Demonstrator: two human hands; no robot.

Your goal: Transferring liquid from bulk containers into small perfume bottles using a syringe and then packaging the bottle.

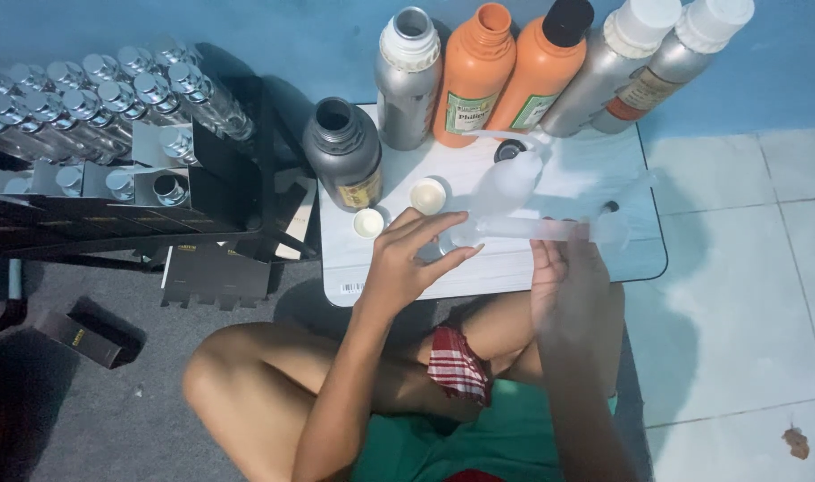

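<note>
My left hand (407, 259) hovers at the front of a small white table (595, 259), fingers spread and touching the end of a clear, blurred syringe-like tube (515, 228). My right hand (564, 281) is blurred with motion and grips the other end of that tube. A blurred small clear bottle (512, 181) stands just behind the tube. Two small white caps (428, 195) (368, 222) lie on the table near my left hand.
Behind stand a dark open metal bottle (343, 152), a silver open bottle (408, 76), two orange bottles (473, 76) (544, 67) and two white-capped silver ones (615, 62) (671, 62). A black tray (238, 178) at left holds several small glass bottles. Black cardboard pieces (213, 277) lie on the floor.
</note>
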